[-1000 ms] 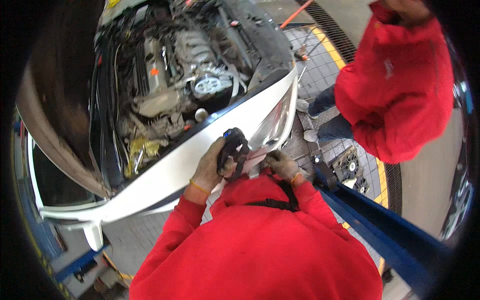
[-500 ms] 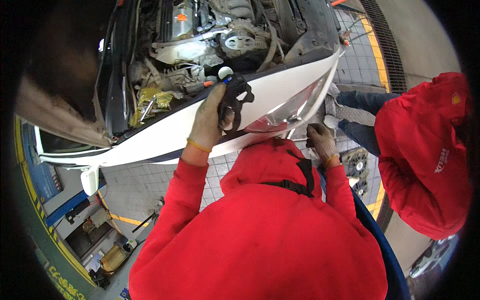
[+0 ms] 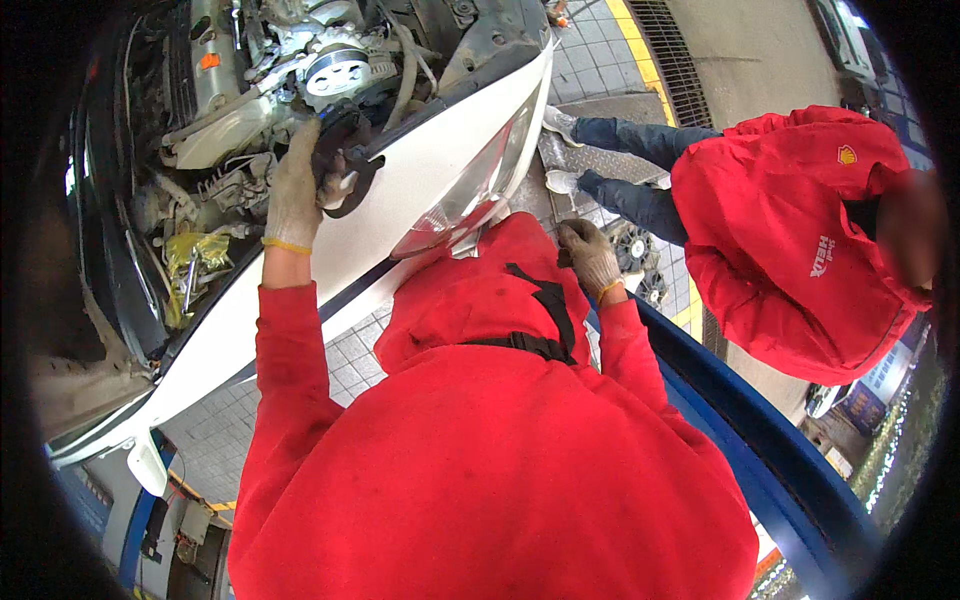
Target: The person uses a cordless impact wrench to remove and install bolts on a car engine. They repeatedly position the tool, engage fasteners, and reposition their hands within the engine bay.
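My left hand (image 3: pixel 297 190), in a pale work glove, is closed on a black headlamp (image 3: pixel 340 135) with dangling straps. It holds the lamp over the front edge of a white car's open engine bay, and bright light falls on a ribbed pulley (image 3: pixel 337 75) there. My right hand (image 3: pixel 590 258), gloved too, hangs low by my right side, near the headlight (image 3: pixel 465 190). Its fingers are curled, and whatever they may hold is hidden. The engine (image 3: pixel 240 105) lies beyond my left hand.
A yellow bag with a shiny metal tool (image 3: pixel 190 275) rests at the engine bay's left edge. A co-worker in a red jacket (image 3: pixel 780 240) stands to the right. Round fans (image 3: pixel 635 250) lie on the floor beyond my right hand. A blue beam (image 3: pixel 740 420) runs behind my right arm.
My view has swung right, so the car sits further left. My left hand has tipped the headlamp forward toward the engine, and the pulley is now brightly lit. My right hand stays curled.
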Tool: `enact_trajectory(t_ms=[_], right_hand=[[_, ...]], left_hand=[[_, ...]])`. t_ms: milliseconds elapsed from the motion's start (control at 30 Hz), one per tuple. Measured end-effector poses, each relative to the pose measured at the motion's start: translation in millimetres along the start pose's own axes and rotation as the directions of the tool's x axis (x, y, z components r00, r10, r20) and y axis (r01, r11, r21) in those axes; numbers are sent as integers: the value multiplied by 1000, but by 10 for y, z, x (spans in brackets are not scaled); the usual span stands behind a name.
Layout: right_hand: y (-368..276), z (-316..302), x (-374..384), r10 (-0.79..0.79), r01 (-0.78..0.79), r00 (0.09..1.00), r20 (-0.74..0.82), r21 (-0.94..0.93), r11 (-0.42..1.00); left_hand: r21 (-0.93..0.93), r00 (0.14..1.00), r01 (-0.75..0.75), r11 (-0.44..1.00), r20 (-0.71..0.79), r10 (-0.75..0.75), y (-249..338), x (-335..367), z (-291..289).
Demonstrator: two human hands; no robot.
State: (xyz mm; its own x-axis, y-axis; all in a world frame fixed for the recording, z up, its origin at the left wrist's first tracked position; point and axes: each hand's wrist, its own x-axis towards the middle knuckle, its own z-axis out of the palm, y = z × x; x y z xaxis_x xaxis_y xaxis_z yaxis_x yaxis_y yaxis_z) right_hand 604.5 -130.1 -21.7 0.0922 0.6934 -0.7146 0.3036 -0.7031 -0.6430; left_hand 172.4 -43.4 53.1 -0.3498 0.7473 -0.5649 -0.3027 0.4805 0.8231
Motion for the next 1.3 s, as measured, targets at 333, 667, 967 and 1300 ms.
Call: enact_trajectory(t_ms=[333, 667, 967, 1300], right_hand=[[-166, -142, 293, 7, -4, 999, 32, -72, 997], [-63, -799, 1986, 26, -31, 997, -70, -60, 998], [753, -715, 5651, -69, -93, 939, -336, -442, 892], [1129, -462, 8157, -277, 92, 945, -171, -676, 731]], left_hand=[[83, 1000, 17, 996, -20, -15, -105, 512, -13], [300, 918, -194, 934, -281, 281, -424, 584, 453], [191, 670, -338, 922, -639, 378, -946, 713, 153], [561, 428, -273, 782, -657, 621, -1023, 830, 126]])
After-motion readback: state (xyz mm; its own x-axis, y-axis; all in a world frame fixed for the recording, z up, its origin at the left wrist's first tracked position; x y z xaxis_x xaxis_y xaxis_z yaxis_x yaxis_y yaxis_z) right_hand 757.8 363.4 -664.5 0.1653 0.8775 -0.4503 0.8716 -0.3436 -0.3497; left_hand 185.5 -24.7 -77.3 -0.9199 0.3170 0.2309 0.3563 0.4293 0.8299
